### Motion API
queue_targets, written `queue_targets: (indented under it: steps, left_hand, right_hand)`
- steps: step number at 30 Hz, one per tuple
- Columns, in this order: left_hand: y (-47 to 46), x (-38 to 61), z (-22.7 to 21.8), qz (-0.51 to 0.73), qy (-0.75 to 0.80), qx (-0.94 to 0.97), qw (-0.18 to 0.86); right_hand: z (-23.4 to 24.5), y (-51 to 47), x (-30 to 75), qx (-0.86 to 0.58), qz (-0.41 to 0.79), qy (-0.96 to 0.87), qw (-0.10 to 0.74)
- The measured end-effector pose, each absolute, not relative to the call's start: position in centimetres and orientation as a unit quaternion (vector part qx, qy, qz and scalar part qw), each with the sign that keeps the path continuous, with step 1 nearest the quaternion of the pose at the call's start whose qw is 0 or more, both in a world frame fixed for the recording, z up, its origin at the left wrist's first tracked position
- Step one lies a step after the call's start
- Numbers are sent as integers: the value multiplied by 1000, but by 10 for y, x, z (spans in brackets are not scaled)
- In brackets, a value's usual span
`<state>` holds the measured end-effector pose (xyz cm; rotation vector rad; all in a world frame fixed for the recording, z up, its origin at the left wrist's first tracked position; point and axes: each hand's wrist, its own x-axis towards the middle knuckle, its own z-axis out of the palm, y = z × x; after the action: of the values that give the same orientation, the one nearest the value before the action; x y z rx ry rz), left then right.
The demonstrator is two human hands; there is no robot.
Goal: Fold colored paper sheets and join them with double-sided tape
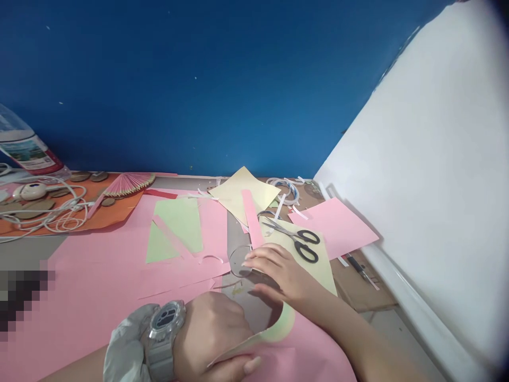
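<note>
My left hand (214, 334), with a grey watch on the wrist, is closed on the edge of a pale yellow-green sheet of paper (274, 330) that curls upward near the bottom of the head view. My right hand (278, 270) lies on the table with its fingers stretched out, fingertips touching a clear round disc or tape roll (238, 261). Black-handled scissors (298, 239) lie just beyond my right hand on a pale yellow sheet (322, 265). Large pink paper (99, 286) covers the table under both hands.
Green (178, 225), yellow (238, 191) and pink (334, 225) sheets and paper strips are scattered at the back. A folded pink fan (127, 184), white cords (47, 212) and an orange sheet (115, 212) lie left. A white board (437, 185) leans at right; a blue wall stands behind.
</note>
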<state>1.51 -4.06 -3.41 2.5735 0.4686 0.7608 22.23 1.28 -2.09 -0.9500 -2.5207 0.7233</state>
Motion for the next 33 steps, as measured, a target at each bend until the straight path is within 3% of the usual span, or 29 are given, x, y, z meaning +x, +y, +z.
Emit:
queue_targets:
  steps: [6, 9, 10, 16, 19, 23, 25, 33]
  left_hand:
    - [-40, 14, -33, 267, 181, 921, 218]
    - [-40, 15, -32, 260, 179, 920, 232]
    - [-40, 14, -32, 259, 180, 919, 238]
    - [-37, 12, -31, 267, 219, 895, 281]
    - [-36, 11, -29, 265, 233, 886, 302]
    - [-37, 12, -28, 263, 227, 884, 314]
    - [-37, 13, -29, 263, 226, 884, 314]
    - [-35, 11, -31, 254, 233, 880, 326]
  right_hand:
    - [-40, 12, 211, -369, 221, -871, 235]
    - [-37, 13, 219, -399, 372, -751, 371]
    - [-35, 16, 224, -423, 422, -649, 470]
    - [-27, 45, 256, -455, 419, -434, 656]
    - [-36, 46, 255, -522, 355, -490, 602]
    - [-47, 38, 240, -532, 86, -760, 362]
    - [-49, 36, 233, -498, 38, -821, 276]
    - [-62, 42, 245, -586, -58, -779, 215]
